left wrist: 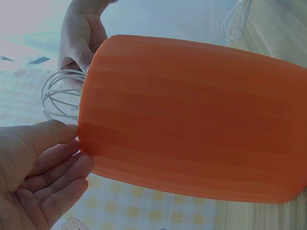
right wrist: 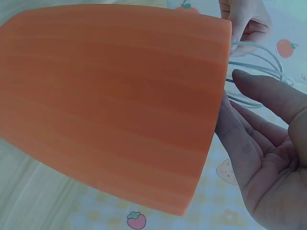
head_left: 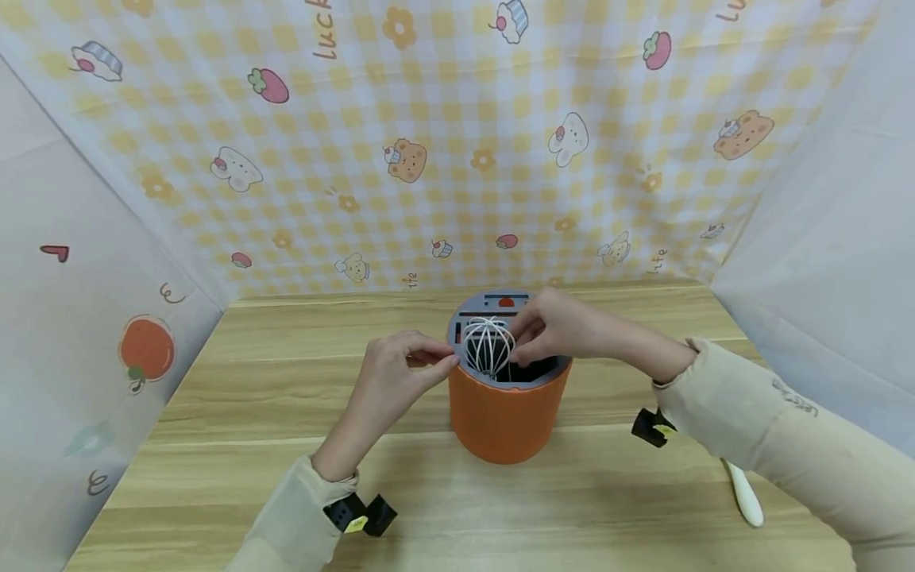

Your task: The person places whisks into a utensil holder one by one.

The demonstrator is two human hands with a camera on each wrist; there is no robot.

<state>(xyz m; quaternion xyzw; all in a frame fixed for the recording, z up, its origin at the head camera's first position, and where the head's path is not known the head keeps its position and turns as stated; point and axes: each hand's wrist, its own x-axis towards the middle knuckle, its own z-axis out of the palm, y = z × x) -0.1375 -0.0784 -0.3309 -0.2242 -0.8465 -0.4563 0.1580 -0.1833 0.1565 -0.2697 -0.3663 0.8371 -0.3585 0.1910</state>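
A whisk (head_left: 489,348) stands in the left part of the orange holder (head_left: 503,421), wire head upward past the rim, handle end hidden inside, its long axis near upright, roughly matching the holder's. The left hand (head_left: 400,373) pinches the rim; the right hand (head_left: 561,326) bends its fingers beside the wires, its grip unclear.

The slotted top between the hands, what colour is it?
The slotted top is bluish grey, best in the head view.

Holder (head_left: 503,425): matt plastic | table (head_left: 279,389): smooth wood-grain | backdrop (head_left: 465,103): cloth
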